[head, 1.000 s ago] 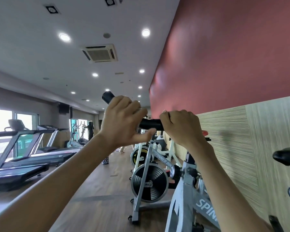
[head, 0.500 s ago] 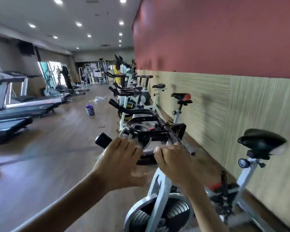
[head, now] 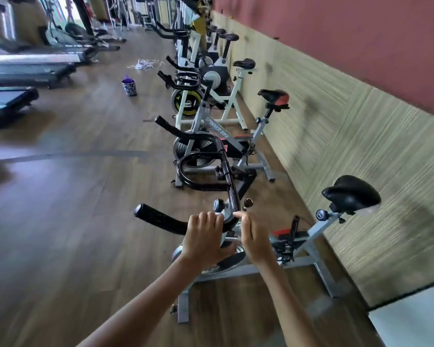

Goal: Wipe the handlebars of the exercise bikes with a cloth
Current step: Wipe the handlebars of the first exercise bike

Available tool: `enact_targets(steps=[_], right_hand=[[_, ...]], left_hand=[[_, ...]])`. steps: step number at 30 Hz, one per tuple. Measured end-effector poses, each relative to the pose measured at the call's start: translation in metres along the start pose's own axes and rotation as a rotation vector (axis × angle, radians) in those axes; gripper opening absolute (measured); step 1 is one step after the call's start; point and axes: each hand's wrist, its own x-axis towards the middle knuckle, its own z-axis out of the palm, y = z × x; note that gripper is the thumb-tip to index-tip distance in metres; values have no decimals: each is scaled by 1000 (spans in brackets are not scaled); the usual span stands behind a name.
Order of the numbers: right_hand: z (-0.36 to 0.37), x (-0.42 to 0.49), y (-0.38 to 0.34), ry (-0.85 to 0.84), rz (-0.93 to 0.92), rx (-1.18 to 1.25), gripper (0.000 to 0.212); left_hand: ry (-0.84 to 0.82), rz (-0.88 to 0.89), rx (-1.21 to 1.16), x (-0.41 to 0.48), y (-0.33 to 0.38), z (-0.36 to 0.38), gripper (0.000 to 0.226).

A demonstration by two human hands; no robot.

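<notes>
So, the black handlebar (head: 161,219) of the nearest exercise bike (head: 322,275) is held by both hands, low in the middle of the view. The left hand (head: 203,236) is wrapped over the bend of the bar, with its fingers (head: 206,217) curled across the top and the thumb tucked below. The right hand (head: 253,236) is set just beside it, and its fingers (head: 243,217) are curled round the bar near the centre stem. So that's a closed grip on the handlebar on both sides. Whether a cloth is pinned under either palm can't be told, since the bar is covered there.

The left grip end of the bar is left sticking out past the left hand. The bike's black saddle (head: 351,194) is seen off to the right, close to the striped wall panel (head: 361,126).

Further along the wall a second bike (head: 218,132), lettered SPINNER BIKE, is parked, with more bikes lined up behind it. A small cup-like container (head: 128,87) is stood on the wooden floor (head: 73,221), well apart from the bikes, and a white tangle (head: 144,64) is left lying beyond it. Treadmills (head: 23,71) are lined up along the left edge. Everything's a bit smeared by motion blur.
</notes>
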Motion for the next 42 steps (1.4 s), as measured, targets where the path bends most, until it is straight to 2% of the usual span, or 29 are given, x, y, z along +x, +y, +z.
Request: enact_targets(steps=[4,7,9,12,15,17,19,23,26,28,31,35,38,39,42], right_hand=[[11,5,-16,-45,-46,-44,48],[38,1,-32,-122,-75,-102,51],[59,-7,-36,-205,-114,-247,54],[75,-10,-36,-161,-175,-469,48],[64,-4,-27,-123,-283,-564,47],[49,-1,-13,-137,-365,-619,44],[45,0,-12,-133,-351,-647,40],[84,1,-58,-63,-173,-582,37],[101,-6,-66,-9,-214,-467,31],[93,-10,-54,-61,-287,-495,37],[67,-9,-27,-155,-323,-611,58],[38,-5,6,-56,-262,-643,48],[68,-12,-19,57,-119,-539,43],[79,-15,-30,44,-124,-515,45],[76,-18,-28,-81,-330,-565,41]], left_hand=[[16,107,-120,-11,-23,-10,95],[-30,108,21,-26,-57,-27,102],[-107,105,161,-37,-76,-42,104],[-69,125,273,-49,-99,-56,86],[16,158,326,-51,-114,-60,58],[26,165,339,-51,-115,-57,50],[16,129,348,-50,-110,-54,47],[54,90,341,-50,-104,-51,42],[118,106,325,-52,-104,-47,38],[149,94,302,-54,-103,-42,40],[149,77,275,-58,-102,-36,49],[116,45,263,-59,-98,-37,54],[99,-2,253,-58,-90,-36,50],[100,-12,246,-58,-87,-36,48],[123,0,224,-58,-85,-34,46]])
